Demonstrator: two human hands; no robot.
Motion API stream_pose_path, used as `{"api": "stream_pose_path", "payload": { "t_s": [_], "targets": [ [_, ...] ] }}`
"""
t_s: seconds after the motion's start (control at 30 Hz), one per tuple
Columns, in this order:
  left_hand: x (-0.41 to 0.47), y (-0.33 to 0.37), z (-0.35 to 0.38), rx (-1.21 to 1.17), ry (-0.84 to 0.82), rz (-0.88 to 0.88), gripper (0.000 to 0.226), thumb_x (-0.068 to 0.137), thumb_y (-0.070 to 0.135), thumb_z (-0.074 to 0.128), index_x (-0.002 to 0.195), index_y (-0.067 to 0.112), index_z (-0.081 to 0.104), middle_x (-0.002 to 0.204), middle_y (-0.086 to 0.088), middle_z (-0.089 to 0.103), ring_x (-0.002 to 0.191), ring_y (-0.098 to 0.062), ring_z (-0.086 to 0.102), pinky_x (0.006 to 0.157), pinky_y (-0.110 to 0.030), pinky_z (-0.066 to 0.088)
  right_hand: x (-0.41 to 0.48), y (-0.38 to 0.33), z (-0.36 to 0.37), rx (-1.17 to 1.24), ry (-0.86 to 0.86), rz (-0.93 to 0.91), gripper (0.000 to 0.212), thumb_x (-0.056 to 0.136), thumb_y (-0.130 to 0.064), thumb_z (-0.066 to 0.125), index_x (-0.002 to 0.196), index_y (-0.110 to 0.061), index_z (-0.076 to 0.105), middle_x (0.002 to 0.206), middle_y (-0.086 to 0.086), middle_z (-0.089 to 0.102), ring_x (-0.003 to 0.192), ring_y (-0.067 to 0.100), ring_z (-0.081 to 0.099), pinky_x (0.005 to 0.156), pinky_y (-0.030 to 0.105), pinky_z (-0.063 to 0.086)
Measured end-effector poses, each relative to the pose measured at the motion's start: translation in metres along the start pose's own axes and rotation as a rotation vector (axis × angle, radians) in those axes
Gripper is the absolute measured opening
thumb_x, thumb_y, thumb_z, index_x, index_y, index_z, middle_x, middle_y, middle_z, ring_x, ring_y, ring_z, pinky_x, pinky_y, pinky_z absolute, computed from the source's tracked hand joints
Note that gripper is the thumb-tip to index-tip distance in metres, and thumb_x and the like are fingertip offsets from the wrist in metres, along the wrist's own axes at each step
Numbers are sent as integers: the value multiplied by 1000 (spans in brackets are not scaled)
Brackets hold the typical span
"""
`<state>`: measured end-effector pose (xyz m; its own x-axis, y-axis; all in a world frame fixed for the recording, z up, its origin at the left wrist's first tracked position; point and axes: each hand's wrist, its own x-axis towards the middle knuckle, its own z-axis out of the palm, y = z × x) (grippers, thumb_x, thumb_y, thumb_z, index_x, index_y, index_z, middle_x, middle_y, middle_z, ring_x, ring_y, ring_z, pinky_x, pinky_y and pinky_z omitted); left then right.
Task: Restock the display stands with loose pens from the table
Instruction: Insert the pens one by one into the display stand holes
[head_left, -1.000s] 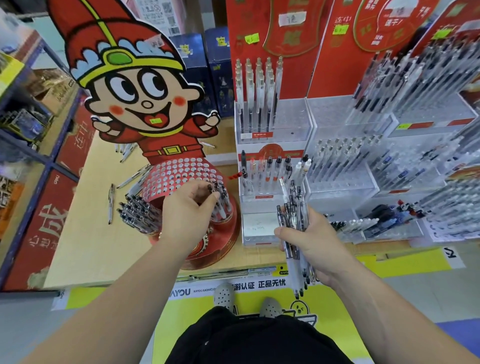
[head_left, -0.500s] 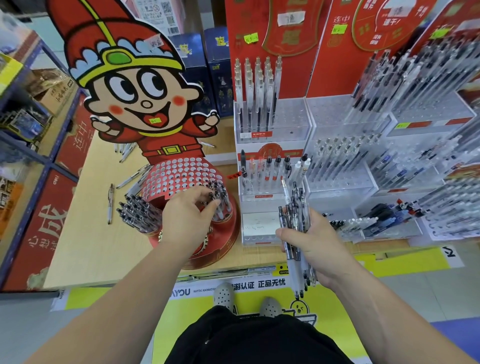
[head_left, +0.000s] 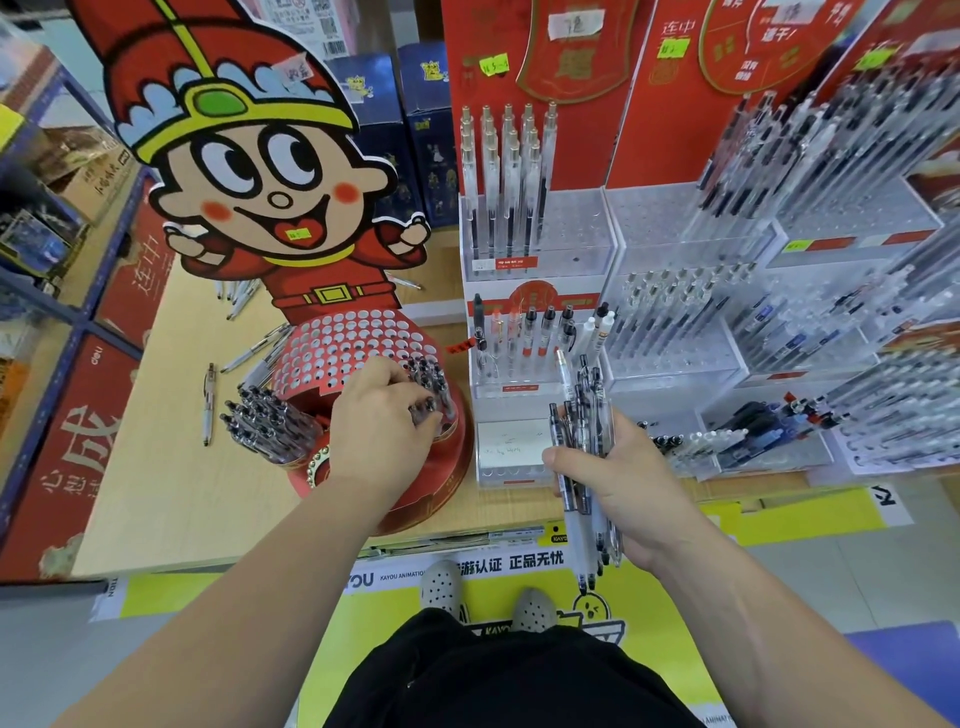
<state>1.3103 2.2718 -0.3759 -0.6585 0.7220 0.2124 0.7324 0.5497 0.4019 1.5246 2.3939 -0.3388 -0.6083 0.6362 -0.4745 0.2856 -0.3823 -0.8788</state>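
A round red display stand (head_left: 332, 353) with many holes sits below a cartoon cutout (head_left: 249, 171) on the wooden table (head_left: 156, 467). My left hand (head_left: 384, 431) lies over the stand's front right, its curled fingertips on a pen (head_left: 431, 400) among the pens standing there. Another cluster of pens (head_left: 265, 431) fills the stand's left side. My right hand (head_left: 618, 483) grips a bundle of clear black-tipped pens (head_left: 582, 415) upright, just right of the stand. Loose pens (head_left: 209, 400) lie on the table to the left.
Clear acrylic tiered pen stands (head_left: 670, 322) packed with pens fill the right half, with red backboards (head_left: 524, 78) behind. A white note pad (head_left: 511, 441) sits in front of them. Blue shelving (head_left: 57, 291) stands at the left. My shoes (head_left: 441, 587) are at the table's front edge.
My left hand has shifted slightly right and down over the stand's front right pens, fingers curling onto one. The right hand with its bundle has barely moved.
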Motion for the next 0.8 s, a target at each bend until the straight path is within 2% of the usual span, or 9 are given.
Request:
{"api": "stream_pose_path", "payload": {
  "t_s": [0.13, 0.23, 0.3, 0.37, 0.43, 0.53, 0.63, 0.7, 0.8],
  "targets": [
    [2, 1, -3, 58, -3, 31, 25, 68, 19, 93, 87, 9, 81, 93, -6, 57, 87, -34, 57, 75, -40, 50, 0, -2, 0, 51, 4, -19, 30, 86, -3, 77, 110, -17, 65, 83, -10, 76, 81, 5, 71, 82, 30, 52],
    [0, 3, -7, 37, 23, 6, 36, 69, 27, 93, 98, 10, 79, 99, -5, 60, 93, -30, 59, 81, -39, 52, -2, -5, 0, 89, -8, -36, 33, 85, -7, 80, 112, -18, 65, 87, -8, 77, 86, 13, 71, 90, 35, 54],
    [-4, 13, -16, -62, 88, 41, 41, 75, 33, 89, 107, 11, 76, 103, -5, 64, 97, -24, 59, 87, -35, 49, -3, -8, 0, 114, -10, -48, 34, 83, -11, 81, 112, -18, 65, 87, -9, 77, 84, 11, 72, 84, 31, 56],
    [-8, 35, -28, -186, 129, 79, 32, 84, 36, 81, 106, 14, 75, 102, 0, 66, 94, -14, 59, 86, -25, 46, -3, -10, 0, 133, -24, -58, 39, 77, -18, 84, 111, -17, 65, 85, -8, 76, 80, 13, 71, 76, 32, 57],
    [-12, 68, -43, -388, 0, -28, 21, 90, 39, 73, 99, 20, 75, 92, 8, 69, 82, -5, 60, 77, -19, 47, -4, -12, 1, 130, -34, -75, 44, 73, -21, 85, 112, -16, 65, 85, -7, 76, 79, 15, 70, 74, 36, 56],
    [-13, 103, -44, -740, -338, -273, 19, 90, 38, 73, 84, 20, 77, 75, -2, 71, 69, -13, 62, 66, -34, 52, -4, -15, 6, 76, -48, -128, 40, 78, -16, 87, 113, -19, 66, 91, -3, 77, 83, 16, 71, 76, 39, 56],
    [-14, 114, -35, -908, -382, -365, 33, 88, 24, 78, 72, -1, 64, 67, -22, 51, 63, -20, 45, 61, -35, 41, -6, -17, 6, 42, -46, -156, 43, 77, -17, 89, 114, -21, 67, 100, 2, 78, 87, 19, 73, 71, 38, 58],
    [-13, 115, -33, -1007, -387, -451, 30, 88, 16, 78, 70, -3, 64, 65, -21, 50, 63, -19, 45, 61, -32, 40, -7, -16, 1, 56, -50, -167, 42, 79, -11, 87, 114, -21, 67, 101, -1, 78, 91, 16, 74, 72, 32, 58],
    [-14, 116, -34, -1048, -395, -492, 20, 90, 13, 76, 71, 6, 72, 63, -2, 62, 60, -16, 53, 58, -29, 45, -11, -16, -6, 95, -63, -149, 38, 80, -15, 84, 114, -21, 68, 87, -5, 77, 74, 9, 69, 57, 25, 50]
  ]
}}
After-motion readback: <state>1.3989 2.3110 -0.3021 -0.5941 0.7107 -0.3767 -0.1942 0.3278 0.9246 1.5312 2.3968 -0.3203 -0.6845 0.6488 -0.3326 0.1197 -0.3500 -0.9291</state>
